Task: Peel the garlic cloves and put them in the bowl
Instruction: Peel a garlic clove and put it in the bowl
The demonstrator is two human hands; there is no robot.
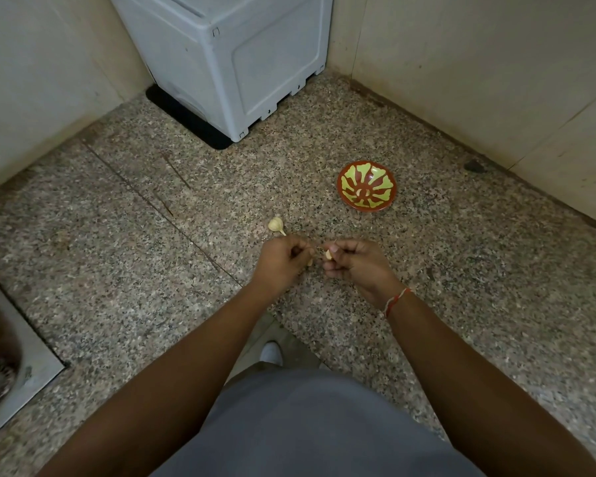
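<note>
Right hand (353,266): fingers curled, pinching small pale garlic clove (328,254). Left hand (283,259): fingers curled, pinching something too small to identify. Pale garlic bulb (275,224) on speckled granite counter (152,256), just beyond left hand. Red-and-green patterned bowl (367,186) far right.

Sink (31,346) cut off at left edge, garlic clove (328,255) mostly hidden inside right-hand (355,266) grip.

Dim, even light is falling from overhead, leaving the speckled table (427,256) flat and almost shadowless. The forearms are sitting in heavy shade near the lens. The wide lens is bending the walls (479,63) outward, and the lower left corner is smearing into blur.
</note>
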